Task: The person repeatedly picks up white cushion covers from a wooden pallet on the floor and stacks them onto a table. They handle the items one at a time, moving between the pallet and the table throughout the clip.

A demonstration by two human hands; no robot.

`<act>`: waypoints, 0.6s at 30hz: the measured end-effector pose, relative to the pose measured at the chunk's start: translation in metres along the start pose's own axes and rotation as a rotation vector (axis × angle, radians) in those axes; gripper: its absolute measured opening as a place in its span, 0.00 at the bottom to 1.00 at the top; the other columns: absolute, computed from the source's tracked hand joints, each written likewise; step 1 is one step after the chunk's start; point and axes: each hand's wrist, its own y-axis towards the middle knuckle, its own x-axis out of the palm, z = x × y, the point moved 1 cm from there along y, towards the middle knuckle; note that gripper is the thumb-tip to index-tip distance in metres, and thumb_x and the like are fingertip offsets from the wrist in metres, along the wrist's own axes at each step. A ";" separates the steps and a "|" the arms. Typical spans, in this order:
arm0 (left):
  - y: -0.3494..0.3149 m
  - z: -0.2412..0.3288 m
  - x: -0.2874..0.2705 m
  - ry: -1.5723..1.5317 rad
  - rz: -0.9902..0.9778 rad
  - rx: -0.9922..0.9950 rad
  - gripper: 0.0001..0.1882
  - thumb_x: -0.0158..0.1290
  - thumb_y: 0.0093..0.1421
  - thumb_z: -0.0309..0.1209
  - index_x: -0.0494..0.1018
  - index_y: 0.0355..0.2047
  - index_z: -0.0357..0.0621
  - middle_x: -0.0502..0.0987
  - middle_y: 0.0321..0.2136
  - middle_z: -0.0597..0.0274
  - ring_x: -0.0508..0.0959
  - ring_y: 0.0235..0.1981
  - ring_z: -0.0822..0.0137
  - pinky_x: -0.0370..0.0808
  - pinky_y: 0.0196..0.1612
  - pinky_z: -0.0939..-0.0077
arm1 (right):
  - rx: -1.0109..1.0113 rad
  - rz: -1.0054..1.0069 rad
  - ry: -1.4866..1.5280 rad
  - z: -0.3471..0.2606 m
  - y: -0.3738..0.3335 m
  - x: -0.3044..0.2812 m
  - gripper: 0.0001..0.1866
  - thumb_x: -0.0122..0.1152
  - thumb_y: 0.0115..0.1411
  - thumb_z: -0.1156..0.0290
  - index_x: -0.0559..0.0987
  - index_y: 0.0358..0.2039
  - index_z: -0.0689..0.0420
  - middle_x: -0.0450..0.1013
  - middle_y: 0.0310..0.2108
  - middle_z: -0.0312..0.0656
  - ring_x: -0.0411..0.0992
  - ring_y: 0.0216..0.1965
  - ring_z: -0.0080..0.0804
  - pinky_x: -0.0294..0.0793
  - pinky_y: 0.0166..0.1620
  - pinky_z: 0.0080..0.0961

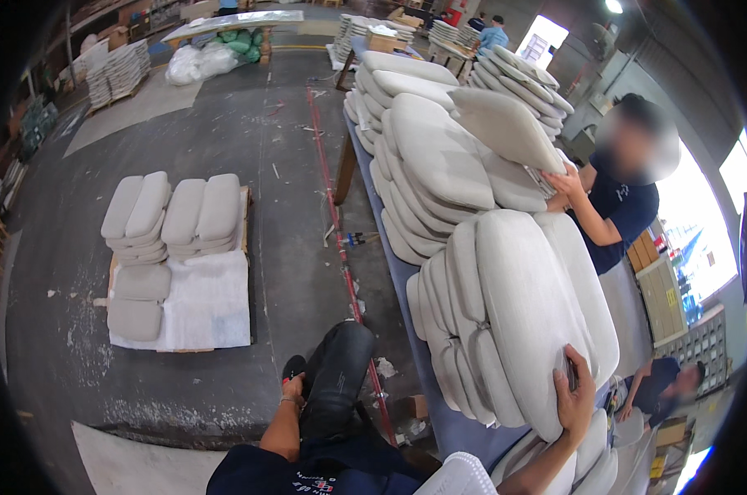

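As the right hand (575,399) touches its near end with parted fingers, the pale upholstered cushion (518,301) on the right-side surface (466,437) stretches lengthwise away; I cannot tell the farther left hand's (293,387) state.

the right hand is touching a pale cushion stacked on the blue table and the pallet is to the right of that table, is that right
Not quite: the head view shows the pallet to the left of the blue table, not to its right. The right hand is indeed touching a pale cushion stacked on that table.
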 end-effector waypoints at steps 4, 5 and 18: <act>-0.012 0.004 -0.007 -0.090 0.043 -0.043 0.44 0.60 0.52 0.42 0.53 0.62 0.35 0.58 0.63 0.47 0.61 0.62 0.49 0.59 0.61 0.54 | 0.006 0.012 -0.002 -0.005 0.002 0.002 0.22 0.59 0.53 0.74 0.73 0.50 0.63 0.72 0.50 0.50 0.69 0.55 0.42 0.63 0.58 0.31; -0.007 0.002 -0.013 -0.093 0.005 -0.007 0.43 0.60 0.52 0.41 0.54 0.62 0.35 0.58 0.63 0.47 0.61 0.62 0.49 0.59 0.61 0.53 | -0.005 0.013 0.002 -0.007 0.004 0.002 0.22 0.58 0.53 0.74 0.73 0.50 0.62 0.72 0.50 0.50 0.69 0.54 0.42 0.63 0.58 0.31; 0.003 -0.008 -0.013 -0.052 0.103 0.004 0.42 0.61 0.50 0.40 0.56 0.61 0.35 0.60 0.61 0.43 0.63 0.61 0.51 0.60 0.61 0.61 | -0.007 -0.072 0.038 0.003 0.003 0.006 0.22 0.54 0.59 0.72 0.70 0.52 0.68 0.69 0.51 0.51 0.66 0.55 0.39 0.59 0.60 0.30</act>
